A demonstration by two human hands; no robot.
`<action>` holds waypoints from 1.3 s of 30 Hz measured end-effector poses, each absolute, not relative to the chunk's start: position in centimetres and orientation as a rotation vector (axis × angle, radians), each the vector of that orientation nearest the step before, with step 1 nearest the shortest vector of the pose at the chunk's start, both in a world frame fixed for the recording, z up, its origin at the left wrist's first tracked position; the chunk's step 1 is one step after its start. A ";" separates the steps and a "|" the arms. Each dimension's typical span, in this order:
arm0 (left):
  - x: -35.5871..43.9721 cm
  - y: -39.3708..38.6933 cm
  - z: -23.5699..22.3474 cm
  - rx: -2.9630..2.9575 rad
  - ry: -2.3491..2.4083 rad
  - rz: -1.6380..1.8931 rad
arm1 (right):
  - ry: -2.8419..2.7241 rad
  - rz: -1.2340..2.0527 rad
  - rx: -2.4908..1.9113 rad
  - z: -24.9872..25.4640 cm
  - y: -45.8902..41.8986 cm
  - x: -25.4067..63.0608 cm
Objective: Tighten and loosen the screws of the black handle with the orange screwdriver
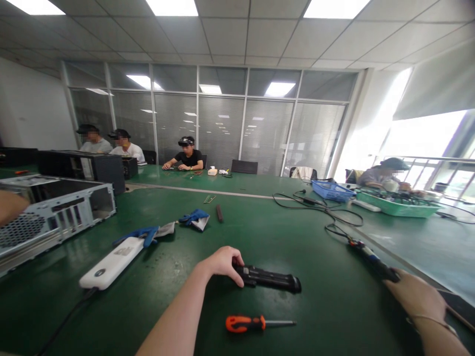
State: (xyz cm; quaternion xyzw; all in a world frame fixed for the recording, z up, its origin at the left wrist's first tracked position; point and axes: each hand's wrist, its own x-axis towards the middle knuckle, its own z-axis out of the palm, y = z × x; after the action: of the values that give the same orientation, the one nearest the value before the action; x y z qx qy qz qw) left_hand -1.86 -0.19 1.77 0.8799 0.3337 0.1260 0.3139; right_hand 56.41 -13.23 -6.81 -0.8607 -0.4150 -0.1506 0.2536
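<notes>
My left hand (pixel 222 264) grips the near-left end of a long black plastic part (pixel 272 279), thumb on one side and fingers on the other; the part lies level at the table top. Over on the right, my right hand (pixel 417 296) is closed on the black end of a slim, stick-shaped corded tool (pixel 374 261), whose exact kind I cannot make out. A screwdriver (pixel 245 324) with an orange and black handle lies below the black part, its shaft pointing right.
A white power strip (pixel 111 264), blue-and-grey gloves (pixel 195 218) and a brown bar (pixel 219 213) lie left of centre. An open metal computer case (pixel 55 212) stands at left, a forearm (pixel 11 206) over it. Cables (pixel 315 202) run toward blue (pixel 332 191) and green baskets (pixel 399 205).
</notes>
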 end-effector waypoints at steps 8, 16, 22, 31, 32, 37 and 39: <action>-1.9 -0.5 2.1 2.294 0.899 0.317 | -1.456 -0.226 -2.160 -4.1 -8.5 43.7; -1.9 -0.7 2.6 2.289 0.903 0.314 | -1.784 0.075 -1.779 -3.0 -4.7 36.4; -1.8 -0.7 2.6 2.287 0.912 0.310 | -1.919 0.358 -1.553 -1.3 -3.7 33.5; -1.7 -0.6 2.9 2.293 0.912 0.284 | -1.965 0.612 -1.404 -0.1 -3.8 32.8; -1.7 -0.6 2.9 2.292 0.909 0.285 | -1.976 0.638 -1.384 0.1 -3.9 32.6; -1.6 -0.7 3.1 2.304 0.921 0.293 | -2.029 0.765 -1.291 1.2 -4.2 31.4; -1.6 -0.9 3.3 2.307 0.932 0.277 | -2.051 0.808 -1.255 1.6 -4.2 30.8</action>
State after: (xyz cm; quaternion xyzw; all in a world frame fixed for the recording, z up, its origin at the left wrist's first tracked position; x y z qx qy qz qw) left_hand -1.64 -0.87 3.33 0.8750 0.3535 0.1051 0.3135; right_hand 30.82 -4.23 1.63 -0.4721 -0.7720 0.3040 0.2979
